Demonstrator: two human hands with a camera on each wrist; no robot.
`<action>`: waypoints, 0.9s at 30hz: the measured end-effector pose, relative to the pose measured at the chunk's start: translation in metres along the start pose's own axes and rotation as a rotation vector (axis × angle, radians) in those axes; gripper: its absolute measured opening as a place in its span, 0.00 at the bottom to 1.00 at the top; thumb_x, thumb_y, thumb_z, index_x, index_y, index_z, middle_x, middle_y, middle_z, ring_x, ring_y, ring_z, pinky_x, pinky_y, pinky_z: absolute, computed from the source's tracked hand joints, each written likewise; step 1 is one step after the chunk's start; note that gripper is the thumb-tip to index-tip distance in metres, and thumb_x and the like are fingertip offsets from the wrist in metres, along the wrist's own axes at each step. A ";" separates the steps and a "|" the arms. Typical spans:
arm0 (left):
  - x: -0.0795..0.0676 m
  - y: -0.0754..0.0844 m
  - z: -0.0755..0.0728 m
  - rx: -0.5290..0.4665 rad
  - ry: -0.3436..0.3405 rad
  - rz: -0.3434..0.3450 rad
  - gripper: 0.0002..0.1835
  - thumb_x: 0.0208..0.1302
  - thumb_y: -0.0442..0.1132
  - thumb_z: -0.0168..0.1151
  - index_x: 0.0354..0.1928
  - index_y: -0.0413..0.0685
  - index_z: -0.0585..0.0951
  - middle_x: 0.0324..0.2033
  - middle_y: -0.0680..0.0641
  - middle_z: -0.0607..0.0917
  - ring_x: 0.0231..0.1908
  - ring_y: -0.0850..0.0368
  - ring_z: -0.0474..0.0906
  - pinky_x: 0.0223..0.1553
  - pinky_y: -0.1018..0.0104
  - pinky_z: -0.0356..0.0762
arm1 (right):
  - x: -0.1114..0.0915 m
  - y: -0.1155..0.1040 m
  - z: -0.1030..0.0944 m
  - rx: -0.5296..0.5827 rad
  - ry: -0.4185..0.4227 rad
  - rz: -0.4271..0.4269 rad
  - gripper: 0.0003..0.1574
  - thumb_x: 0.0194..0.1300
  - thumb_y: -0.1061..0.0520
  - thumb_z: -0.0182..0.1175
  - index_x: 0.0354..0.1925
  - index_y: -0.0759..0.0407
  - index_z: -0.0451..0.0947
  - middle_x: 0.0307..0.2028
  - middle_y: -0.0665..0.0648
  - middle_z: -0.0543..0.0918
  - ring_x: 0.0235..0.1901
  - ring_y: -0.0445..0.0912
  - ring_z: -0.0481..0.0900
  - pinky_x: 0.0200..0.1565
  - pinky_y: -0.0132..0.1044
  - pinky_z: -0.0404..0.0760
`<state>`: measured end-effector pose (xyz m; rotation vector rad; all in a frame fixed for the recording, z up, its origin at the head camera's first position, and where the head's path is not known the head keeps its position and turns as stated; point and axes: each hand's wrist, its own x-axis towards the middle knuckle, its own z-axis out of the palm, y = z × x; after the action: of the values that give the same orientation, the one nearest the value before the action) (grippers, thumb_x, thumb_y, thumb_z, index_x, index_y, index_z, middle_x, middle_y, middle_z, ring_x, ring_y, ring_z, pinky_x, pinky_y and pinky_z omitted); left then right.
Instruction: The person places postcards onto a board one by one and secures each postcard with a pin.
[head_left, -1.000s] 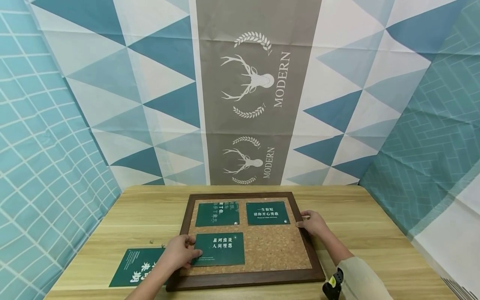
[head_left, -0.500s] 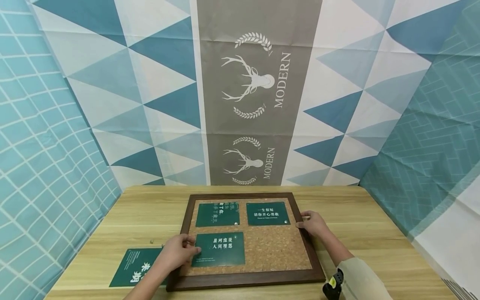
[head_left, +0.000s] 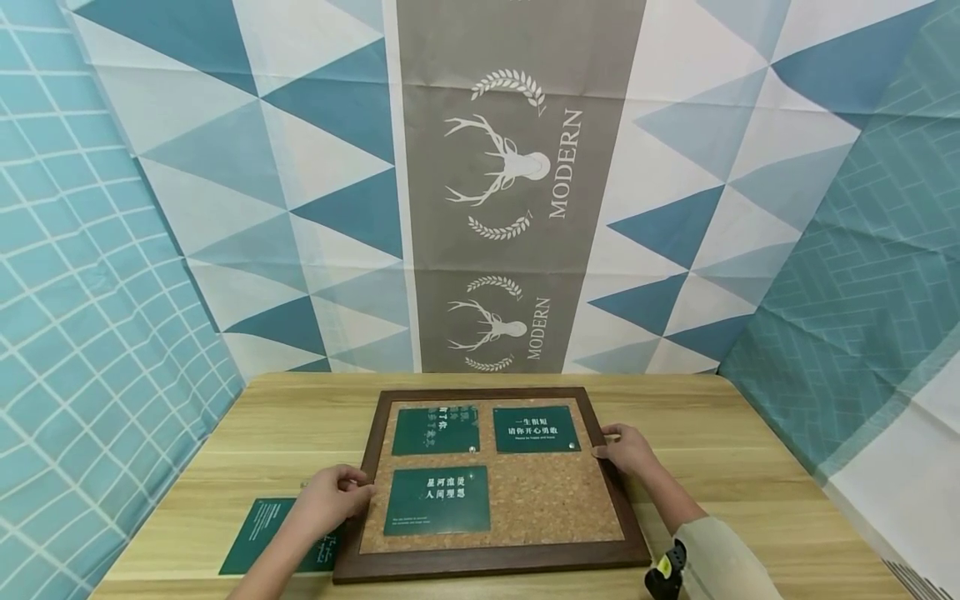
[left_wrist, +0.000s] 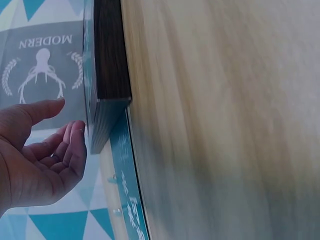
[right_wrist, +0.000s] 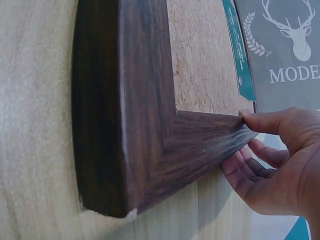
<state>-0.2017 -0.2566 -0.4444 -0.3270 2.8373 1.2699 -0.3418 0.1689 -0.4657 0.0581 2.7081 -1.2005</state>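
Brown-framed cork board (head_left: 555, 502) bears three green cards (head_left: 437, 510); your right hand (head_left: 628, 450) grips its edge. Only the left wrist view shows your left hand (left_wrist: 37, 172) (loosely curved, empty) palm-side.

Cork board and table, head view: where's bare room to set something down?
Free: the lower-right cork, between the lower-left card, upper-right card and frame; also the table right of the right hand. Crowded: left of the frame, by the left hand and loose card.
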 end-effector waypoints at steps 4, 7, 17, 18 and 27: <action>0.003 -0.007 -0.007 0.038 0.009 -0.005 0.19 0.60 0.45 0.62 0.46 0.35 0.80 0.32 0.46 0.82 0.30 0.57 0.77 0.28 0.62 0.76 | 0.001 0.002 0.000 0.001 0.002 -0.003 0.32 0.60 0.60 0.61 0.59 0.73 0.65 0.50 0.74 0.73 0.42 0.57 0.78 0.36 0.43 0.78; 0.005 -0.012 -0.013 0.069 0.021 -0.013 0.20 0.61 0.46 0.61 0.46 0.35 0.80 0.34 0.46 0.83 0.33 0.56 0.78 0.30 0.60 0.77 | 0.002 0.003 0.001 0.009 0.003 -0.005 0.32 0.60 0.60 0.61 0.59 0.73 0.65 0.50 0.74 0.73 0.42 0.57 0.78 0.36 0.43 0.78; 0.009 -0.030 -0.028 0.132 0.128 -0.011 0.16 0.62 0.40 0.58 0.44 0.32 0.79 0.32 0.43 0.83 0.30 0.55 0.78 0.28 0.60 0.76 | -0.001 0.002 0.001 0.026 -0.006 -0.026 0.32 0.62 0.60 0.60 0.60 0.72 0.65 0.53 0.76 0.71 0.48 0.62 0.76 0.42 0.48 0.78; 0.010 -0.032 -0.029 0.139 0.143 -0.009 0.16 0.62 0.40 0.58 0.43 0.31 0.79 0.31 0.43 0.84 0.29 0.55 0.78 0.28 0.60 0.76 | -0.001 0.002 0.000 0.025 -0.005 -0.025 0.32 0.62 0.60 0.60 0.60 0.72 0.65 0.53 0.75 0.71 0.48 0.62 0.76 0.42 0.48 0.78; 0.016 -0.045 -0.035 0.225 0.185 -0.033 0.17 0.60 0.38 0.58 0.43 0.29 0.79 0.30 0.41 0.83 0.29 0.54 0.78 0.30 0.57 0.76 | -0.001 0.002 0.000 0.024 -0.005 -0.026 0.32 0.61 0.60 0.60 0.60 0.73 0.65 0.52 0.75 0.72 0.47 0.61 0.76 0.42 0.49 0.78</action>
<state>-0.2065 -0.3142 -0.4557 -0.5054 3.0744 0.9470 -0.3411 0.1699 -0.4669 0.0229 2.6981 -1.2391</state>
